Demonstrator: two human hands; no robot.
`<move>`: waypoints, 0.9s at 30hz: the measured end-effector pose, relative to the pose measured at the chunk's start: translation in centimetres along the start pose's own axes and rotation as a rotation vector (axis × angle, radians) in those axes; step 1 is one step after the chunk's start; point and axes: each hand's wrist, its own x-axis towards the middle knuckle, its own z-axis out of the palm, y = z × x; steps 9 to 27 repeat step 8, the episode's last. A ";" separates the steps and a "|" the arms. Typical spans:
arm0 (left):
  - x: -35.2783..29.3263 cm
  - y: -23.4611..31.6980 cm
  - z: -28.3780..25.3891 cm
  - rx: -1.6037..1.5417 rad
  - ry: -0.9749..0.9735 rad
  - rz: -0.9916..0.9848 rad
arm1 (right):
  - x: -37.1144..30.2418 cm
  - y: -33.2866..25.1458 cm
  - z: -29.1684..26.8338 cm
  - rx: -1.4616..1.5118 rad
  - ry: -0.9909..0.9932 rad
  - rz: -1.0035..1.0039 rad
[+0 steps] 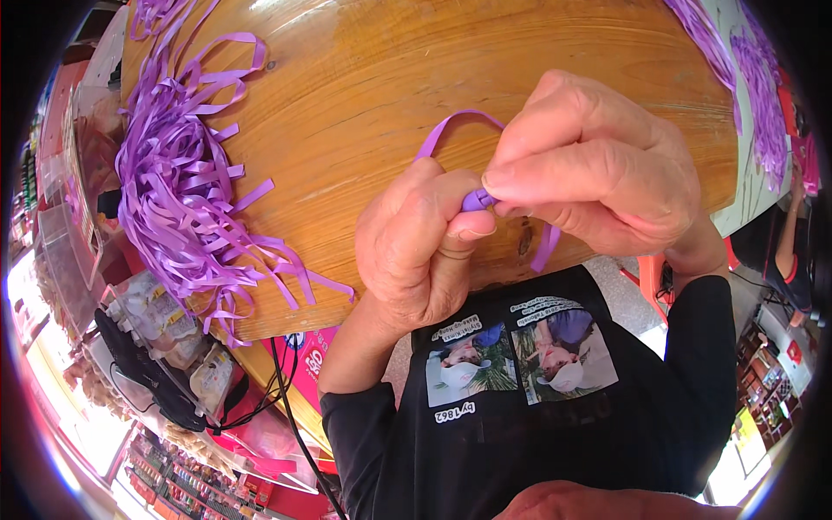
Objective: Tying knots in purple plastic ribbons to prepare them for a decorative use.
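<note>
A length of purple ribbon [458, 120] runs between my two hands over the front edge of the wooden table. Part of it is folded into a small tight bundle [477, 200], pinched by the thumb and forefinger of my left hand [420, 234]. My right hand [602, 165] is closed with its thumb and fingertips on the ribbon right beside that fold. One strip arches up behind the fingers, and a loose end [546, 247] hangs below my right hand. The fingers hide how the ribbon is wound inside the grip.
A big tangled heap of purple ribbons [178, 182] covers the left side of the wooden table [347, 78]. More purple strips [758, 95] lie at the far right. Clear plastic boxes [160, 316] and black cables [282, 390] are beyond the left edge. Another person's arm [787, 234] shows at the right.
</note>
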 end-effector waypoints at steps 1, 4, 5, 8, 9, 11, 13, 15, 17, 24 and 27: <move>0.0 0.0 0.0 0.006 0.003 -0.002 | -0.1 0.0 0.1 0.006 0.009 -0.011; 0.1 0.0 -0.2 0.063 -0.018 0.016 | -0.3 0.0 0.0 0.019 0.021 -0.015; 0.2 -0.3 -0.3 0.092 -0.035 0.044 | -0.3 0.0 -0.1 0.023 0.023 -0.011; 0.4 -0.3 -0.5 0.142 -0.081 0.060 | -0.5 0.1 -0.2 0.034 0.021 0.004; 0.4 -0.3 -0.5 0.142 -0.081 0.060 | -0.5 0.1 -0.2 0.034 0.021 0.004; 0.4 -0.3 -0.5 0.142 -0.081 0.060 | -0.5 0.1 -0.2 0.034 0.021 0.004; 0.4 -0.3 -0.5 0.142 -0.081 0.060 | -0.5 0.1 -0.2 0.034 0.021 0.004; 0.4 -0.3 -0.5 0.142 -0.081 0.060 | -0.5 0.1 -0.2 0.034 0.021 0.004; 0.4 -0.3 -0.5 0.142 -0.081 0.060 | -0.5 0.1 -0.2 0.034 0.021 0.004; 0.4 -0.3 -0.5 0.142 -0.081 0.060 | -0.5 0.1 -0.2 0.034 0.021 0.004; 0.4 -0.3 -0.5 0.142 -0.081 0.060 | -0.5 0.1 -0.2 0.034 0.021 0.004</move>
